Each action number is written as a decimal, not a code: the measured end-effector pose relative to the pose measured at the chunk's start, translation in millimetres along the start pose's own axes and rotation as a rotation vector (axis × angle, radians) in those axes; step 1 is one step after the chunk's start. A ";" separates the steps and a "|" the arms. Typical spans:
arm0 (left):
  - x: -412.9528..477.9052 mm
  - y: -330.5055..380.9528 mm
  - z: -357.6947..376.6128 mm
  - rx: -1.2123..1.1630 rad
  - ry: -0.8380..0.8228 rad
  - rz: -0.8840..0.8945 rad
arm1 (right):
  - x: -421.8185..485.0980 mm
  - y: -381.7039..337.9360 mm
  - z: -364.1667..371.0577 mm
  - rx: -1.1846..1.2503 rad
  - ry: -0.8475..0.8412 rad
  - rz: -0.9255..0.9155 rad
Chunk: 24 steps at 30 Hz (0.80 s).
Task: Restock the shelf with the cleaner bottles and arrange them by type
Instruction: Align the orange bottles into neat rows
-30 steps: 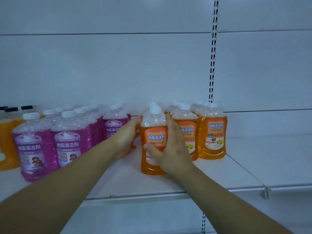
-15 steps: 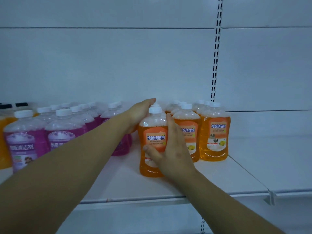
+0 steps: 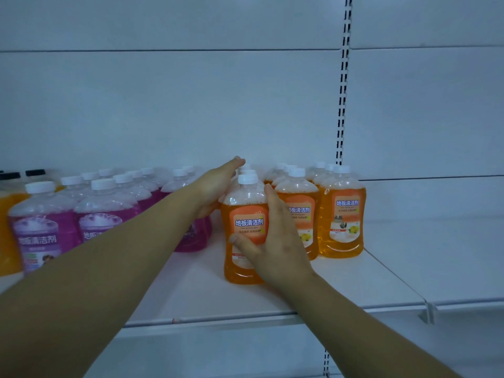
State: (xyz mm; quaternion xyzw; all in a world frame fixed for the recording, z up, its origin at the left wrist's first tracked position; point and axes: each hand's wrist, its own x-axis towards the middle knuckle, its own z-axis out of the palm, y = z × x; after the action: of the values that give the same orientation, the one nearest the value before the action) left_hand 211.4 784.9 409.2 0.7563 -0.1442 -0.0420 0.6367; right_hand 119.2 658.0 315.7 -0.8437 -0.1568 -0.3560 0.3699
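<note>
head view: only one camera, looking at a white store shelf [image 3: 191, 290] from the front
left hand [image 3: 218, 184]: reaching in past the front orange bottle [image 3: 246, 225], fingers straight and pressed together, palm lying against the left side of that column, fingertips [image 3: 240, 160] sitting over the caps behind
right hand [image 3: 275, 241]: lying flat on the front orange bottle's right side, fingers straight and together pointing up, thumb [image 3: 240, 241] spreading across the label
front orange bottle: standing upright on the shelf, white cap on, leading the left column, sitting further forward than its neighbours
orange bottles [image 3: 342, 219]: standing in three columns, several deep, right column ending just beside the slotted upright [image 3: 342, 105]
purple bottles [image 3: 41, 233]: standing in rows left of the orange group, white caps, partly hiding behind the left forearm
gap: a narrow strip of bare shelf showing between purple and orange groups
far left: yellow bottles [image 3: 5, 227] with black caps showing at the frame edge, count unclear
next shelf bay [image 3: 436, 255]: sitting right of the upright
</note>
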 end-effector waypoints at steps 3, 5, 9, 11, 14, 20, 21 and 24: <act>-9.2 -0.7 0.2 0.072 0.020 0.107 | 0.3 -1.0 0.5 0.017 0.022 -0.004; -14.2 -0.7 2.5 0.064 0.045 0.129 | -0.2 -1.9 0.4 0.019 0.030 0.006; -21.6 1.1 7.7 0.024 0.052 0.110 | -1.3 -3.4 -1.0 0.019 0.036 0.022; -23.3 2.7 9.6 0.026 0.059 0.115 | -1.9 -3.6 -1.5 0.007 0.033 0.026; -23.9 3.8 9.6 0.050 0.066 0.126 | -1.8 -4.5 -2.1 -0.011 0.031 0.034; -26.8 19.8 1.1 0.315 0.026 0.160 | 3.4 -8.1 -21.0 -0.092 -0.011 0.030; -28.9 25.2 0.2 0.368 0.021 0.178 | 6.5 -7.5 -29.4 -0.129 -0.003 0.023; -35.6 41.1 1.9 0.497 0.008 0.247 | 17.9 -1.1 -57.4 -0.241 0.056 0.015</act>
State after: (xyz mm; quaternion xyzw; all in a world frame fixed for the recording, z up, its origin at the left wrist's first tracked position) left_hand 170.2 786.7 444.7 0.8662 -0.2387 0.0755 0.4325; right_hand 103.3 616.5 356.3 -0.8728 -0.0963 -0.3930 0.2729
